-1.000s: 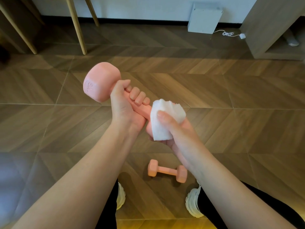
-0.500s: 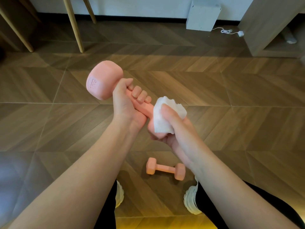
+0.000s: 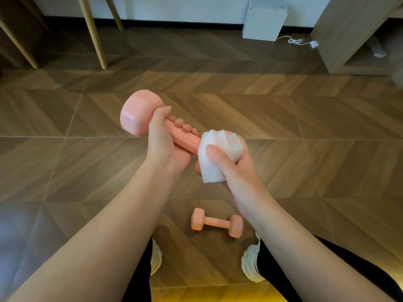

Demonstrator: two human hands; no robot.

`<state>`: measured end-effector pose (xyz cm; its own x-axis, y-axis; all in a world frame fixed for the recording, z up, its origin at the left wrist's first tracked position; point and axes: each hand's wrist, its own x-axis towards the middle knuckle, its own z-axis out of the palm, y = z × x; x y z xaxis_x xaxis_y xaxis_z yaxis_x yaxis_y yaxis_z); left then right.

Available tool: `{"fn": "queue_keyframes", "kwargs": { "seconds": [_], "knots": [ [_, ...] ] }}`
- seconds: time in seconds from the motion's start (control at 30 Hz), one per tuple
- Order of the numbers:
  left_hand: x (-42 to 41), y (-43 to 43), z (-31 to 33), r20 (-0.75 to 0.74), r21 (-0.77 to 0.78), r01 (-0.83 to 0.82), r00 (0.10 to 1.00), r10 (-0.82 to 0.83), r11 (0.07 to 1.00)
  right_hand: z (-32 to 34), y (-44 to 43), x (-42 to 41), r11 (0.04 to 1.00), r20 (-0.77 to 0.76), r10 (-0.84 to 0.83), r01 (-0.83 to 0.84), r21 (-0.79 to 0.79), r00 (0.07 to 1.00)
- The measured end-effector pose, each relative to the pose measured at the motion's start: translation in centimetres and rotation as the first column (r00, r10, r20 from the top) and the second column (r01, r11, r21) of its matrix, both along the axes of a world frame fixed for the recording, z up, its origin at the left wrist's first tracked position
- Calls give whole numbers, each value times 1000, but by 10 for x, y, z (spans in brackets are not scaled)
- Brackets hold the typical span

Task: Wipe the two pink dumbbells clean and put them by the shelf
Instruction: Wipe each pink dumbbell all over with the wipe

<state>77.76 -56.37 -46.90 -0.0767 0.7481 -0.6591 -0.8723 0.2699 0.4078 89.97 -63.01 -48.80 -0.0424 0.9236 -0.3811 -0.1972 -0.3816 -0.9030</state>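
My left hand (image 3: 162, 140) grips the handle of a pink dumbbell (image 3: 139, 115) held in the air, its upper head pointing up and left. My right hand (image 3: 226, 162) holds a white wipe (image 3: 216, 153) wrapped round the dumbbell's lower head, which is hidden under the wipe. A second pink dumbbell (image 3: 217, 222) lies on the wooden floor between my feet, below my right wrist.
A wooden shelf unit (image 3: 349, 35) stands at the back right, with a white box (image 3: 265, 20) and a white cable (image 3: 296, 42) along the wall. Wooden legs (image 3: 93, 33) stand at the back left. My white shoes (image 3: 250, 262) are on the floor.
The held dumbbell has turned slightly in my hands and the wipe has shifted over its lower head. The view has tilted a little. The dumbbell on the floor has stayed put.
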Motion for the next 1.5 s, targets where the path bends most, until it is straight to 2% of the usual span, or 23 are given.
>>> {"fn": "queue_keyframes", "kwargs": {
  "seconds": [0.07, 0.13, 0.23, 0.3, 0.33, 0.53, 0.7, 0.8, 0.9, 1.03, 1.13, 1.2, 1.4, 1.5],
  "knots": [
    [-1, 0, -2, 16, -19, -15, 1000, 16, 1000, -1, 1, 0, 999, 13, -28, 27, 36, 1000],
    [-2, 0, -1, -8, -3, -28, 1000, 28, 1000, -1, 3, 1, 999, -36, -53, 53, -11, 998],
    [-6, 1, 4, -24, 61, -31, 999, 33, 998, 0, 4, 7, 986, -240, -1, -40, -165, 971],
    [-7, 0, 5, -27, 92, -23, 999, 26, 995, 2, 3, 10, 970, -387, 65, -148, -191, 920],
    [-7, 0, 5, -31, 100, -16, 999, 19, 995, 4, 3, 10, 968, -407, 85, -172, -183, 910],
    [-2, -2, 5, -48, 112, 14, 999, -9, 994, 2, 5, 5, 979, -249, 50, -97, -178, 967],
    [-2, 1, 5, -37, 121, 7, 999, -3, 993, 1, 4, 15, 976, -376, 110, -172, -135, 920],
    [-2, 0, 5, -45, 124, 1, 999, 5, 992, -3, 4, 13, 979, -254, 145, -176, -104, 956],
    [0, -1, 5, -58, 124, 4, 998, 4, 992, -3, 5, 3, 986, -167, 69, -93, -138, 983],
    [-2, 1, 5, -67, 128, 15, 998, -7, 992, -4, 8, 4, 977, -323, 15, -83, -198, 946],
    [-6, 3, 6, -56, 139, 17, 998, -9, 990, -5, 7, 10, 972, -443, 65, -157, -174, 894],
    [-7, 1, 6, -44, 150, 23, 999, -16, 988, -6, 5, 11, 972, -470, 90, -180, -150, 878],
    [0, -3, 9, -94, 177, 67, 994, -51, 982, -8, 3, 0, 991, -242, 42, -71, -114, 969],
    [1, -1, 9, -66, 171, 53, 997, -42, 984, -5, 4, 2, 990, -236, 8, -41, -134, 972]
  ]
}}
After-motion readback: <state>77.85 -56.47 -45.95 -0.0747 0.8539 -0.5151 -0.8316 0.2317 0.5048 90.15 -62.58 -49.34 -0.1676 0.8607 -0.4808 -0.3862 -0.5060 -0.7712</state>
